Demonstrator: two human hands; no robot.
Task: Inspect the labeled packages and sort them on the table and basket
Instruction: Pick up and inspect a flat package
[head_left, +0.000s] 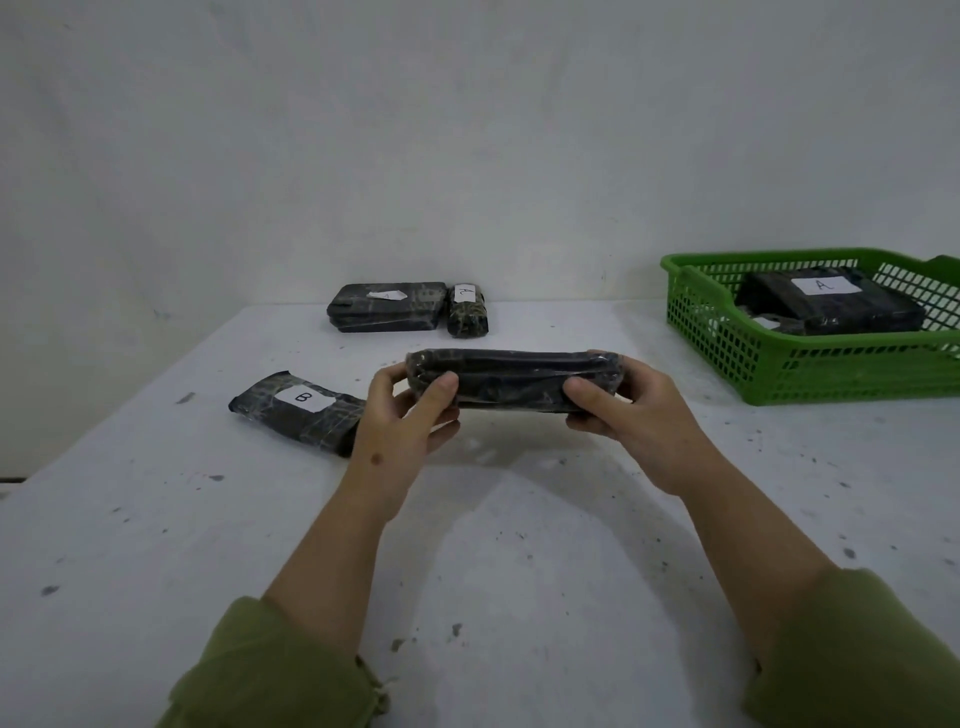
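We start with the surface (519, 571), white and speckled, where a package marked B (298, 410) lies at the near left and two more packages (387, 306) sit side by side at the far edge. The green basket (810, 374) stands at the far right with a package marked A (826, 301) inside it.

The package we hold (511, 382) hangs above the middle of the surface, edge-on to us, so we see no label on it. That is the main risk: sorted now, it could land in the wrong place. The glossy wrap may also slide, since we grip only the two ends.

Both forearms reach forward and converge. Our left hand (402, 415) curls round the left end, thumb on the near face. Our right hand (623, 410) clasps the right end likewise.
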